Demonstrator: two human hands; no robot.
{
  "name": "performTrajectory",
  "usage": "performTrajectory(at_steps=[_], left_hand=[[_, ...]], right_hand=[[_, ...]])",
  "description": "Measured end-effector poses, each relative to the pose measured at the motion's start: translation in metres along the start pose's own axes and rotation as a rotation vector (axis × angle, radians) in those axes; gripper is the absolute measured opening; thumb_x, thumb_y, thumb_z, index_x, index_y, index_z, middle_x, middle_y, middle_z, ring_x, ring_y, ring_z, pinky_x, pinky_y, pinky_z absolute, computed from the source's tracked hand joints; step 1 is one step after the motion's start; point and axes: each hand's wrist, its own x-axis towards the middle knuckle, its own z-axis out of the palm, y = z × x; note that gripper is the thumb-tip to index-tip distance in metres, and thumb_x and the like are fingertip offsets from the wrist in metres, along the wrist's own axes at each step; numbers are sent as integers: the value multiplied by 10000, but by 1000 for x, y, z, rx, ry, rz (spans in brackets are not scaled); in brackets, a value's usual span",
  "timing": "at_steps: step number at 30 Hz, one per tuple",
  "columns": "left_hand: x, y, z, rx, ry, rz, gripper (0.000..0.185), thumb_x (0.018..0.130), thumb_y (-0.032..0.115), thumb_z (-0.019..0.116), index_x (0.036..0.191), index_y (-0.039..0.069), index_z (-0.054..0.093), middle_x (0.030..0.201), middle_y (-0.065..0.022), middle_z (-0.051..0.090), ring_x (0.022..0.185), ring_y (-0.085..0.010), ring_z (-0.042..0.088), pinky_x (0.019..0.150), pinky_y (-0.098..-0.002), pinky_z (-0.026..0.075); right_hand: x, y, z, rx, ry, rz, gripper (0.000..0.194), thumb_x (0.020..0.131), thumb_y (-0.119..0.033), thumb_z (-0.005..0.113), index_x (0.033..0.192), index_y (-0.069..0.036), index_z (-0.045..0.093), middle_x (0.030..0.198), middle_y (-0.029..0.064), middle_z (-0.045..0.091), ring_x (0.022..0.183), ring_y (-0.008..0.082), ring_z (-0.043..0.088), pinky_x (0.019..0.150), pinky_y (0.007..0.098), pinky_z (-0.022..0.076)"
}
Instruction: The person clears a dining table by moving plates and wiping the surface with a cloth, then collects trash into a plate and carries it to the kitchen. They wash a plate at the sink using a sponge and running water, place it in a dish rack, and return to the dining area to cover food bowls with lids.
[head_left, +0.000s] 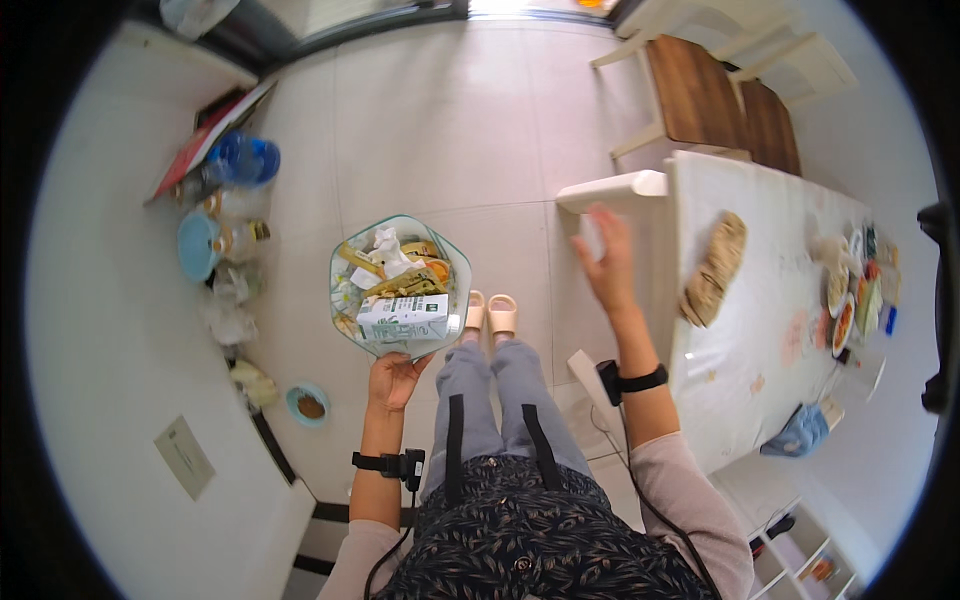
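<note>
My left hand (397, 381) grips the near rim of a trash bin (463, 262) with a thin green edge. Inside the bin, a white drink carton (405, 316) with a white cap lies on top. Behind it are a gold-coloured wrapper (411, 283), a crumpled white tissue (390, 251) and other packaging; what lies deeper is hidden. To the right, my right hand (609, 262) is raised with fingers apart, slightly blurred. It holds nothing that I can see and is nearest to the table's left edge.
On the right, a table (720, 382) with a pale cover bears a brown cloth bundle (714, 270) and several dishes of food. Wooden-seated chairs (694, 90) stand beyond it. Along the left wall are a blue water jug (247, 159), a light-blue basin (198, 246) and a small bowl (293, 409).
</note>
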Motion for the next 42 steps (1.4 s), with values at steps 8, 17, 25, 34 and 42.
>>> performTrajectory(at_steps=[8, 17, 25, 34, 42], left_hand=[[-127, -77, -11, -301, 195, 107, 622, 723, -115, 456, 1332, 13, 446, 1312, -180, 537, 1217, -383, 518, 1003, -550, 482], [-223, -163, 53, -472, 292, 85, 629, 705, -105, 475, 1320, 23, 481, 1294, -171, 563, 1211, -376, 530, 980, -531, 501], [-248, -163, 115, -472, 279, 108, 646, 685, -101, 467, 1316, 35, 492, 1312, -162, 553, 1219, -382, 524, 970, -559, 500], [-261, -168, 144, -491, 251, 121, 652, 706, -109, 488, 1343, 29, 456, 1323, -172, 540, 1231, -386, 509, 999, -555, 469], [-242, -162, 134, -463, 247, 105, 666, 704, -110, 478, 1357, 18, 438, 1341, -180, 524, 1258, -392, 482, 1031, -557, 439]], right_hand=[[-143, -41, 58, 231, -615, 413, 345, 781, -180, 751, 1080, -53, 637, 931, 113, 654, 813, 257, 621, 738, 368, 513], [-205, -5, -16, 39, -833, 700, 327, 780, -265, 748, 987, -23, 676, 829, 139, 678, 761, 279, 653, 697, 382, 519], [-205, 21, -50, -113, -688, 914, 339, 768, -313, 771, 939, -31, 696, 799, 79, 692, 719, 186, 650, 680, 331, 522], [-193, 10, -59, -464, -595, 829, 364, 744, -371, 780, 883, -60, 652, 890, 85, 654, 832, 264, 636, 736, 405, 507], [-197, 41, -56, -491, -773, 544, 220, 742, -194, 731, 896, -100, 604, 888, 98, 601, 869, 302, 585, 744, 440, 477]])
